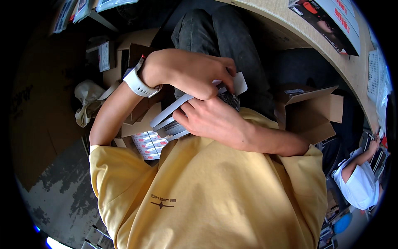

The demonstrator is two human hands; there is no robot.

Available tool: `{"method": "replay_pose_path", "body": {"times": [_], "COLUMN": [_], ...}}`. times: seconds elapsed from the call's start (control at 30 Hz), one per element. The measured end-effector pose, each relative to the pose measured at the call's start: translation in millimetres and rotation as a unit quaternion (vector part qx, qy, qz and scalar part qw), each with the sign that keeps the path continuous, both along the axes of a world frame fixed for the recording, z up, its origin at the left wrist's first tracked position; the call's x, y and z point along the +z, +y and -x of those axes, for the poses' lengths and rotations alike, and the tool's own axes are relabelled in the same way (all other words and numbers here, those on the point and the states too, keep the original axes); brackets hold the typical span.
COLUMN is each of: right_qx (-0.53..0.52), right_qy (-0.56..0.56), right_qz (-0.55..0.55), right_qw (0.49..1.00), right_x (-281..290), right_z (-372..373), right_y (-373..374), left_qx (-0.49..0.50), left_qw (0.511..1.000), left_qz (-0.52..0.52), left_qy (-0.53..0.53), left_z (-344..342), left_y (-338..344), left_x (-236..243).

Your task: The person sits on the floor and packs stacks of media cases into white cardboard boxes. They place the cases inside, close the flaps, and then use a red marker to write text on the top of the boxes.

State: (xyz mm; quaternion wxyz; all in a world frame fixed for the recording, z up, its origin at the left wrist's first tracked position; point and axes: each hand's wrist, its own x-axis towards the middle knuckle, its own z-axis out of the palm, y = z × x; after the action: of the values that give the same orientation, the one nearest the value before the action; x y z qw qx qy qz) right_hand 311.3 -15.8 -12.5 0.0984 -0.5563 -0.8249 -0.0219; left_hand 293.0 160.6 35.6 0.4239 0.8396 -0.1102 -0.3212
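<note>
A long open cardboard box [172, 110] with pale sides lies across my lap, against the front of my yellow shirt. Dark, finely ribbed pieces [233, 100] show at its right end, and more of the same show at its left end. My right hand [209, 116] is closed round the box from the near side, fingers bent over its edge. From above, my left hand [201, 74], with a white watch [139, 84] on the wrist, bends its fingers into the right end beside a raised white flap [239, 83]. What those fingertips pinch is hidden.
An open carton [145, 116] holding several small white boxes [150, 145] stands to my left. Another open carton [309, 114] is at my right. A curved table edge [331, 54] carries a printed box [329, 25]. A co-worker in white [358, 182] sits far right.
</note>
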Motion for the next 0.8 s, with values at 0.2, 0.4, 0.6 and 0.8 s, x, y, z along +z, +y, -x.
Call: {"method": "replay_pose_path", "body": {"times": [0.2, 0.4, 0.6, 0.8], "right_qx": [0.01, 0.017, 0.012, 0.037], "right_qy": [-0.011, -0.011, 0.024, 0.062], "right_qz": [0.009, 0.006, 0.023, -0.018], "right_qw": [1.0, 1.0, 0.999, 0.997], "right_x": [3, 12, 10, 13], "right_z": [-5, -6, -7, -9], "right_y": [-6, -2, -7, -4], "left_qx": [-0.028, 0.073, 0.238, 0.268], "left_qw": [0.997, 0.994, 0.97, 0.957], "left_qz": [-0.045, -0.029, -0.026, 0.106], "left_qy": [-0.062, -0.081, 0.029, 0.011], "left_z": [-8, 18, 91, 135], "left_y": [-8, -9, -6, -5], "left_x": [-11, -2, 9, -8]}}
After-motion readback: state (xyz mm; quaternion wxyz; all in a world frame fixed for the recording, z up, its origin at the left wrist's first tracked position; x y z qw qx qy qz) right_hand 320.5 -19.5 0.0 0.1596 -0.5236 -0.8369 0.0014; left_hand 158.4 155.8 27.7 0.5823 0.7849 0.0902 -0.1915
